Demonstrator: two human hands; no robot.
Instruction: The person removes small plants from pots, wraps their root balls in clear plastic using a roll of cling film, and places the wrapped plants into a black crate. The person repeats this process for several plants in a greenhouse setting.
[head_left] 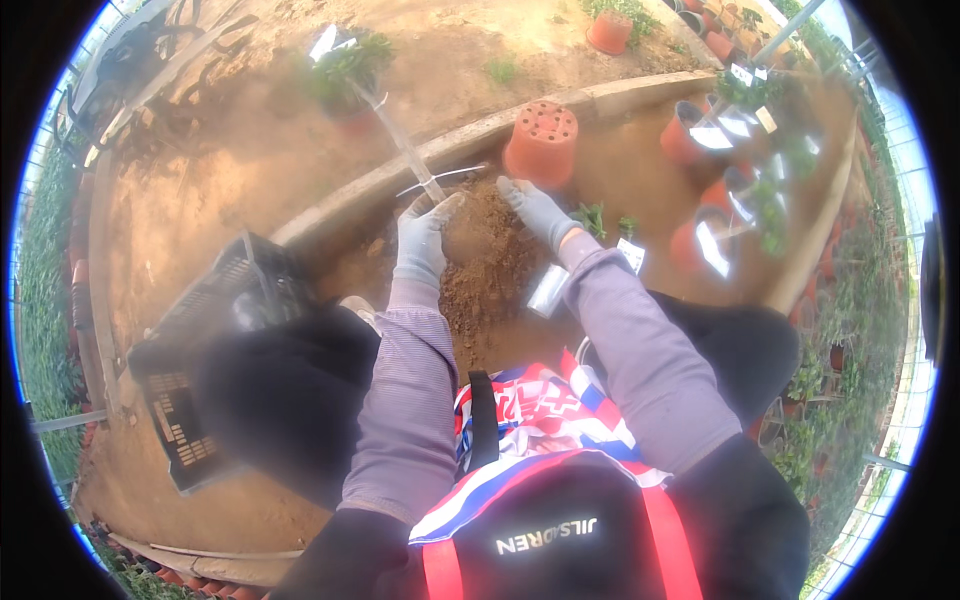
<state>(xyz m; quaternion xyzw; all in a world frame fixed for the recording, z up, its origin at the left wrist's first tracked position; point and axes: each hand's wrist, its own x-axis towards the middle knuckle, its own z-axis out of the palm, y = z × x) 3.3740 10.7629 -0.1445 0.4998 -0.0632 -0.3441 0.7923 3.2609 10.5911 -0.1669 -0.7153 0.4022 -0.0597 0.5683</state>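
My left hand, in a grey glove, is closed around the lower stem of a leafy plant. The plant leans away to the far left. A thin white tie crosses the stem just above my fingers. Below and between my hands is a brown soil mass, its roots not distinguishable. My right hand, gloved too, has its fingers stretched along the right side of the soil. Just beyond it, an orange-red plastic pot stands upside down, holes showing in its base.
A black plastic crate lies left of my knee. A silvery cylinder is below my right wrist. Potted plants with white tags stand at right. A low curved ridge crosses the ground beyond the pot. Another pot is farther off.
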